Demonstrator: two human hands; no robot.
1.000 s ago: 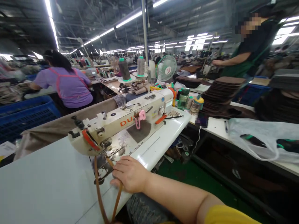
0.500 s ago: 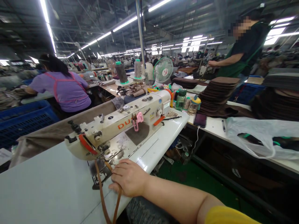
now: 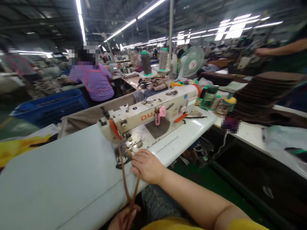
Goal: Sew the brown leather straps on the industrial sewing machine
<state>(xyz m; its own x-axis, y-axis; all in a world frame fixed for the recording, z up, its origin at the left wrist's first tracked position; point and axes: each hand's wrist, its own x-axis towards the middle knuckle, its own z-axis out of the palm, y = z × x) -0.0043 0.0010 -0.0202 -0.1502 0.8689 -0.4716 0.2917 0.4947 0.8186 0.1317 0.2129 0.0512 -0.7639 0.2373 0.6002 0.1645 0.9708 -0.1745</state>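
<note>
Long strip lights run over a crowded sewing hall, and your white table fills the near left of the view. A cream sewing machine stands on it, with a pink clip hanging on its front.

A thin brown strap drops from under the needle end of the machine in two strands. They cross the table edge and meet low down near your lap.

Your right hand lies palm down on the table just beside the needle. Its fingers are close together and lie flat over the right strand, not gripping it. Your left hand sits at the bottom edge of the view, closed around the strap where the strands join. Most of that hand is cut off.

Behind the machine stand two grey thread cones and a small fan. Bottles sit near the machine's far end, next to a stack of dark brown pieces on the neighbouring bench. To the left, a person in a purple top sits with their back to you, beside a blue crate.
</note>
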